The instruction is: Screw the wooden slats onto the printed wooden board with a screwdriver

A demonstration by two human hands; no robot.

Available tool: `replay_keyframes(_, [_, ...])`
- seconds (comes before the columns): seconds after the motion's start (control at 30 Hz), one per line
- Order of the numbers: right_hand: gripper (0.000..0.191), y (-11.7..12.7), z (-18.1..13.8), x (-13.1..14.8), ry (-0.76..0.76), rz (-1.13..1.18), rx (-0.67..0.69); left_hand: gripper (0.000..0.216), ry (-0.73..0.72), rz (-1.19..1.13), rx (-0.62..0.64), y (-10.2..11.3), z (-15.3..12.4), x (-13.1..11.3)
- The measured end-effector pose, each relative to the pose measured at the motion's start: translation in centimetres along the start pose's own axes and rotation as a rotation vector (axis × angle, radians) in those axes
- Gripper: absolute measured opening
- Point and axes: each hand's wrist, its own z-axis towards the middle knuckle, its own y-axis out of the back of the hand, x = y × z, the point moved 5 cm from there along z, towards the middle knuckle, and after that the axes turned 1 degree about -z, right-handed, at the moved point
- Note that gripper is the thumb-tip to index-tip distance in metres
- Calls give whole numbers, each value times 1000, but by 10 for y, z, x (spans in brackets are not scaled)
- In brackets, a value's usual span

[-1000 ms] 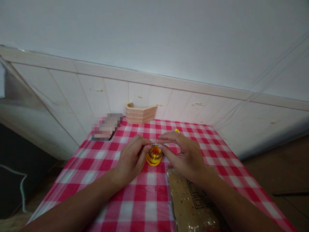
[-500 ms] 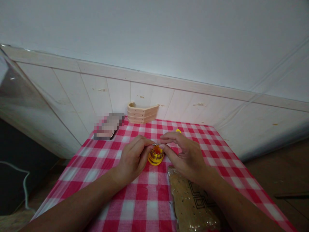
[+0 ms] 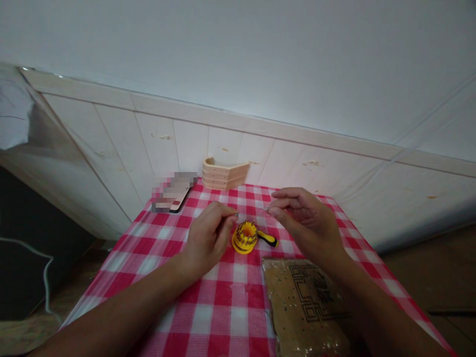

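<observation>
Nearest, at the table's front right, lies a flat brown board (image 3: 305, 307), dotted with tiny holes, printed with a dark angular line pattern and wrapped in glossy film. Its right side runs close to the table edge. It rests on the red-and-white checked tablecloth (image 3: 223, 297), which is smooth across the front left. Over the middle, the left hand (image 3: 206, 240) is curled, thumb and forefinger pinched on what seems to be a thin metal bit (image 3: 235, 214). The right hand (image 3: 308, 223) hovers apart from it, fingers loosely bent; whether it grips anything I cannot tell. Below the gap between the hands stands a round yellow bit holder (image 3: 244, 237), ringed with sockets, beside a yellow-and-black screwdriver handle (image 3: 268, 240). Farther back a pixelated flat object (image 3: 173, 192) lies at the far left edge, and stacked curved wooden pieces (image 3: 225, 174) sit against the pale panelled wall (image 3: 334, 173).
</observation>
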Motion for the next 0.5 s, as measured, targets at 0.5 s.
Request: replay_keyframes(0.5, [24, -7, -4, 1, 60, -24, 25, 13, 3, -55, 0, -3, -2, 1])
